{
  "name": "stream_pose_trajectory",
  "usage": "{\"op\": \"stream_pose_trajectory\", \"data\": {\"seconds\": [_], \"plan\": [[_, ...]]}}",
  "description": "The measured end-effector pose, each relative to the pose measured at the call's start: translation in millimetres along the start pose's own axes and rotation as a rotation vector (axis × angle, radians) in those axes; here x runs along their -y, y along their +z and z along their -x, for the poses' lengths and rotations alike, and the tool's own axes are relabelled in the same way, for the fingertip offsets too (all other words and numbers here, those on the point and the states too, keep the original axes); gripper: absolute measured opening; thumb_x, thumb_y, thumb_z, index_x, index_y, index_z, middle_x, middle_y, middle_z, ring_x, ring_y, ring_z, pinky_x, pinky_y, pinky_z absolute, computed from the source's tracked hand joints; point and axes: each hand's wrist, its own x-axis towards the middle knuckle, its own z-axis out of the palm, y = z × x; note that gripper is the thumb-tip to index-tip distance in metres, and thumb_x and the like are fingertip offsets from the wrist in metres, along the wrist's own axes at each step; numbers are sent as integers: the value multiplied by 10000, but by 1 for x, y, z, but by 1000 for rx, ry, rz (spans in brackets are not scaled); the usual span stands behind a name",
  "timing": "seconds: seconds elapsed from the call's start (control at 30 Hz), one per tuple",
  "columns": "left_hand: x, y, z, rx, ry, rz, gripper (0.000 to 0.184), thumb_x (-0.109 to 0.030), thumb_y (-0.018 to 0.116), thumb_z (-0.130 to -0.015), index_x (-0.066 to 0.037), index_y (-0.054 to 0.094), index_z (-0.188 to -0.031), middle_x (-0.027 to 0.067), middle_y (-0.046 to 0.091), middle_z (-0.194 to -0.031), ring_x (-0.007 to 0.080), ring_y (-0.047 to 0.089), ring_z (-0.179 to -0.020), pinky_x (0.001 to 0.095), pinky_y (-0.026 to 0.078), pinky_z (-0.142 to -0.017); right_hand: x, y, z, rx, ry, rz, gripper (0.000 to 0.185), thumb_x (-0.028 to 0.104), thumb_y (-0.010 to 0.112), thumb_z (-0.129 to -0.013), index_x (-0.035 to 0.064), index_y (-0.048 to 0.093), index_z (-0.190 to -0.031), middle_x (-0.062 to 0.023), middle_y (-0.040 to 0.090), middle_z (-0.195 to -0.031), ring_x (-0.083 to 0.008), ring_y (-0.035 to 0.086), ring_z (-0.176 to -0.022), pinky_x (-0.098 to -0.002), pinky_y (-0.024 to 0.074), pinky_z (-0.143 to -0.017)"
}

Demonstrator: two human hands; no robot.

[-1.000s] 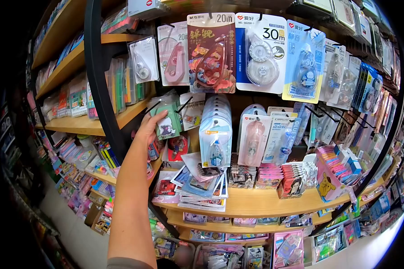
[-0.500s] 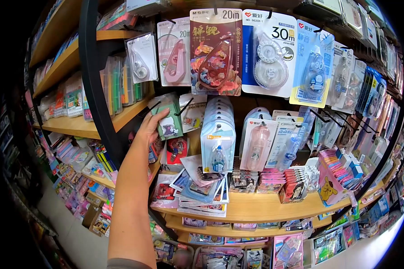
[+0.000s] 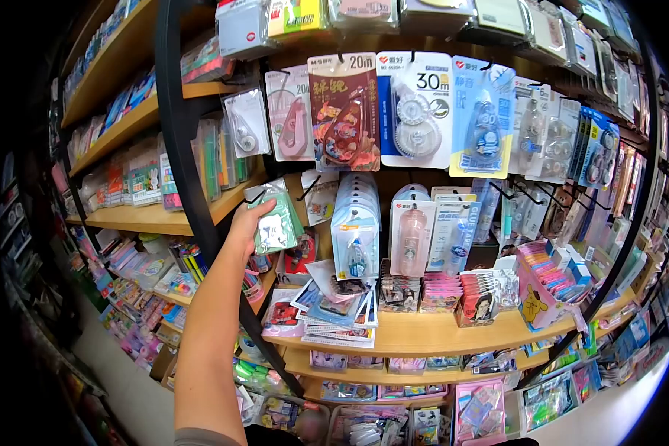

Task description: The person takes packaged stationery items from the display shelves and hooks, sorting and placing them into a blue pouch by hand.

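My left hand (image 3: 251, 224) reaches in from the lower left, closed around a green plastic-wrapped packet (image 3: 277, 227) with a white cartoon figure on its front. The thumb lies on the packet's edge and the other fingers are mostly hidden. A black display hook (image 3: 255, 196) is at the packet's top; I cannot tell whether the packet still hangs on it. Right of it hangs a clear packet (image 3: 321, 198), and below it is a red-backed packet (image 3: 300, 250). My right hand is not in view.
Correction-tape packs (image 3: 416, 111) hang in a row above. Blue-and-white blister packs (image 3: 357, 230) hang in the middle. Loose cards (image 3: 342, 316) lie piled on the wooden shelf (image 3: 424, 331). A black upright post (image 3: 182, 141) stands left of my hand.
The view has shifted, so the upper shelf goods show more. My left hand still holds the green packet, whose front now faces me more fully and is tilted differently.
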Motion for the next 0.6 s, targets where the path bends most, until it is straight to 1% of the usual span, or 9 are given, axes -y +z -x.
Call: {"op": "stream_pose_trajectory", "data": {"seconds": [0.07, 0.17, 0.2, 0.33, 0.5, 0.6], "plan": [[-9, 5, 22, 11, -6, 13, 254, -101, 615, -786, -14, 519, -1004, 90, 610, -870, 211, 630, -732, 355, 533, -638, -4, -2, -3, -14, -38, 17, 250, 193, 475, -864, 43, 544, -1051, -146, 571, -1029, -263, 559, -910, -385, 462, -784], [-19, 3, 43, 29, -23, 8, 256, -105, 614, -789, -17, 520, -1010, 89, 610, -872, 210, 630, -740, 353, 533, -640, -11, -5, -7, -38, -95, 49, 246, 181, 485, -856, 39, 547, -1047, -138, 574, -1019, -254, 557, -905, -378, 457, -786], [-17, -4, 42, 77, -23, 50, 253, -109, 612, -793, -22, 520, -1012, 86, 610, -876, 207, 629, -744, 351, 532, -642, -14, -6, -9, -50, -115, 60, 244, 177, 489, -854, 37, 547, -1046, -136, 575, -1016, -251, 556, -904, -376, 455, -786], [-25, -4, 56, 46, -55, 144, 239, -112, 607, -796, -29, 525, -1004, 78, 606, -872, 197, 625, -733, 347, 529, -641, -25, -11, -14, -96, -201, 111, 240, 160, 503, -844, 32, 551, -1042, -125, 578, -1002, -239, 554, -898, -368, 448, -788], [-43, 19, 89, 129, -48, 72, 236, -102, 606, -795, -31, 521, -1003, 74, 602, -859, 196, 622, -719, 347, 525, -644, -43, -21, -19, -165, -297, 167, 236, 139, 520, -832, 25, 555, -1036, -112, 583, -986, -223, 550, -890, -357, 439, -791], [-26, 39, 130, 183, -115, -18, 253, -92, 619, -782, -26, 523, -1006, 70, 607, -860, 199, 622, -719, 347, 525, -652, -61, -34, -17, -214, -386, 214, 234, 126, 531, -825, 21, 558, -1033, -104, 585, -975, -214, 548, -886, -351, 434, -793]]}}
